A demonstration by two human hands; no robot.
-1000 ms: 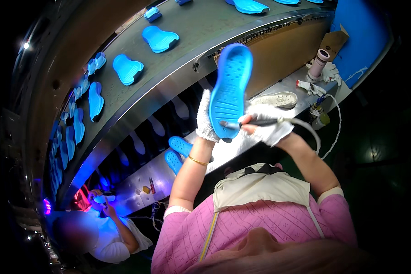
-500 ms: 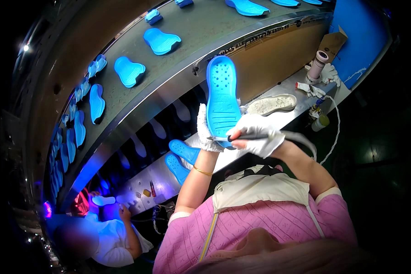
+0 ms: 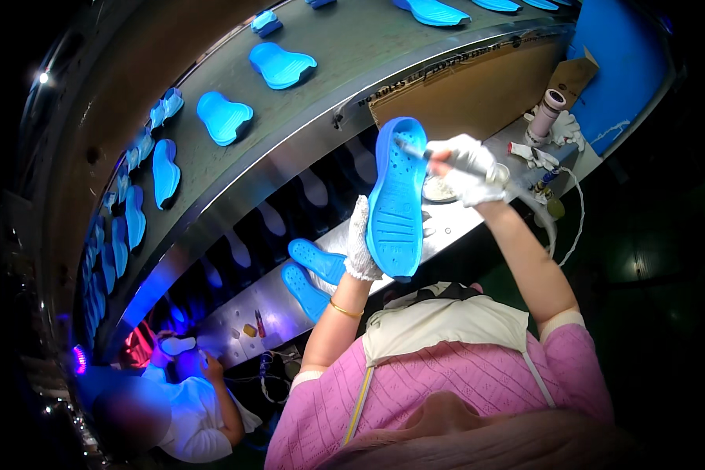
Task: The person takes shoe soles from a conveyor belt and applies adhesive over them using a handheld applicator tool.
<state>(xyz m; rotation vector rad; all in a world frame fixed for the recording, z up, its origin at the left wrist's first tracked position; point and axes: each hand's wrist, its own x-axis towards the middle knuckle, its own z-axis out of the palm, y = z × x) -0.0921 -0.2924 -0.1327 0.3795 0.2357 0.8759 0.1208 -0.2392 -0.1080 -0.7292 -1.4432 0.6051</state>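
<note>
Holding hand: your left hand [image 3: 359, 244], gloved in white, is closed around the near half of the blue sole [image 3: 395, 210], mostly along its left edge.
Sole: it is raised over the metal bench [image 3: 283, 309], ahead of your chest, hollow face toward you and holed end pointing away, likely so that the inside lies open to the tool.
Tool hand: your right hand [image 3: 468, 171], its glove leaving some fingertips bare, pinches a slim brush-tipped tool [image 3: 415, 150] over the holed end; the pen-like grip probably helps with aim.
Hose: a pale hose [image 3: 537, 208] trails behind that hand, perhaps kept right to stay off the sole.
Bench pair: two other blue soles [image 3: 318, 260] lie left of your left hand, seemingly within easy reach.
Belt: more soles sit on the conveyor belt [image 3: 329, 74], spaced apart nearby; the top ones are cut off by the frame.
Hidden: your right hand covers part of a pale shoe [image 3: 439, 190]; the sole hides most left fingers.
Unclear: blur leaves it uncertain whether the tip touches the sole.
Co-worker: violet light obscures the colour of the piece by a person in white [image 3: 196, 419].
</note>
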